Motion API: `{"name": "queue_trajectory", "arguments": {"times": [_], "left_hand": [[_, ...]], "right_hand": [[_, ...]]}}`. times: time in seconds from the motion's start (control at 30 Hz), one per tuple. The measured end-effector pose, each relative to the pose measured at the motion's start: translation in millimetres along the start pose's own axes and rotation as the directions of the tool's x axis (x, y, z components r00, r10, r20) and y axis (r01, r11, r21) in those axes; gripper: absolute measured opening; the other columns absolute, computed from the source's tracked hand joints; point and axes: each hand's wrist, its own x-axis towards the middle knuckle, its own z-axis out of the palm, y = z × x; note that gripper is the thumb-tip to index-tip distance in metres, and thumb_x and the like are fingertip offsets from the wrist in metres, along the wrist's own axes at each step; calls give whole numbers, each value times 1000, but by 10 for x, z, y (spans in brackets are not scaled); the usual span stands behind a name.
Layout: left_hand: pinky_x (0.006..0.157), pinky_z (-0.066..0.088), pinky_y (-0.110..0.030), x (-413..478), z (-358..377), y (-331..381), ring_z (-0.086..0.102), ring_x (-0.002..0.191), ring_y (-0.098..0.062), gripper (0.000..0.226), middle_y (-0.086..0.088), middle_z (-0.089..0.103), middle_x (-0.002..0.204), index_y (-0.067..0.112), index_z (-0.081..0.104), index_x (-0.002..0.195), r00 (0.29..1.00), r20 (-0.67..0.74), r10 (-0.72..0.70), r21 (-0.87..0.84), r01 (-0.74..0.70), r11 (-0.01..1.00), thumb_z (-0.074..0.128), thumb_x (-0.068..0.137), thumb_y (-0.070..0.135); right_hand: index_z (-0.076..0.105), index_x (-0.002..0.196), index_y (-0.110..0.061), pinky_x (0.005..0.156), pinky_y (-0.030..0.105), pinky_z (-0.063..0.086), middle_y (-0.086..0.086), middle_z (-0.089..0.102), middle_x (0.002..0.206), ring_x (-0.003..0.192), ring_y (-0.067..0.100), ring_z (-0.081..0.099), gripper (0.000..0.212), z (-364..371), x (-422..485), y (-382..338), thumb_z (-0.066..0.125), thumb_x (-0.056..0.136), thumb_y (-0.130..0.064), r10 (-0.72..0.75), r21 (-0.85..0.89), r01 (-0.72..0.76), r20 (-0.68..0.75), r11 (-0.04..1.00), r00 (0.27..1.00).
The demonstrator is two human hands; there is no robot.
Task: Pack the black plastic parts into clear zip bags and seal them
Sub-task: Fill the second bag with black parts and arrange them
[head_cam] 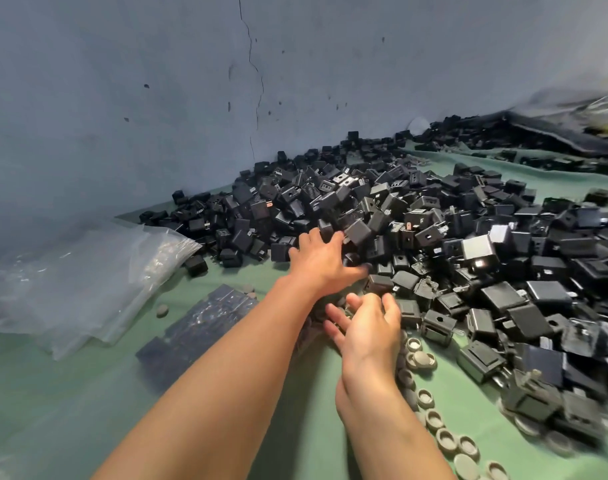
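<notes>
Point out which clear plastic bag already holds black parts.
The flat clear plastic bag beside the left forearm: black plastic parts fill it. The heap of clear bags at far left looks empty and see-through.
</notes>
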Motion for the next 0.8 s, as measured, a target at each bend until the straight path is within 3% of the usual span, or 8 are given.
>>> {"name": "queue_trajectory", "arguments": {"times": [0.17,0.4,0.5,0.53,0.6,0.7,0.73,0.8], "left_hand": [[97,40,-50,-83,54,-4,40,120,-34,77,-15,45,128,24,41,135,994,-97,56,33,-53,998,54,78,74],[68,42,-39,-230,53,13,60,95,-29,76,-8,48,116,34,23,136,957,-255,139,-3,-144,990,70,79,52],[70,48,-36,-271,-86,-9,61,85,-19,72,2,54,110,34,29,135,981,-187,41,-322,-100,941,65,79,61],[70,51,-33,-280,-171,-27,62,85,-16,69,5,58,107,30,36,134,995,-101,-3,-536,-52,843,66,80,60],[57,52,-28,-303,-360,-93,61,75,-14,60,2,61,98,19,51,123,990,139,-12,-874,128,469,69,81,57],[43,38,-25,-411,-564,-275,53,66,-18,62,-9,52,101,15,52,113,920,375,114,-922,383,-52,78,74,56],[42,36,-23,-456,-609,-327,53,66,-18,61,-9,52,104,17,51,113,900,404,162,-898,424,-119,79,73,55],[43,36,-22,-577,-682,-375,53,68,-18,59,-9,56,101,17,53,111,872,433,230,-880,464,-104,80,73,54]], "right_hand": [[24,156,-24,67,32,51,0,59,100,74,20,65,55,-44,21,-42,34,103,-11,18,-8,-17,27,1000,999],[26,155,-23,61,30,49,6,61,112,72,20,65,56,-28,22,-47,35,101,-11,28,-8,-28,-2,1000,1000],[25,155,-23,62,29,50,10,59,123,75,19,67,56,-41,-1,-38,35,101,-12,29,-10,-29,-1,1000,1000],[26,155,-23,63,30,51,10,59,126,77,19,68,56,-49,-16,-38,36,101,-13,27,-13,-27,5,1000,1000],[27,154,-25,66,31,51,7,61,123,80,19,69,55,-67,-34,-38,36,101,-15,10,-14,-10,19,1000,1000],[31,152,-29,66,29,51,-1,62,112,83,17,70,52,-82,-74,-52,38,101,-20,-44,-29,45,52,999,998],[32,151,-30,67,29,52,-2,62,112,85,17,70,51,-77,-86,-61,39,101,-21,-57,-34,60,72,998,996],[38,148,-28,75,32,54,-4,63,111,93,18,69,46,-68,-107,-72,39,103,-25,-64,-39,70,131,997,989]]}}
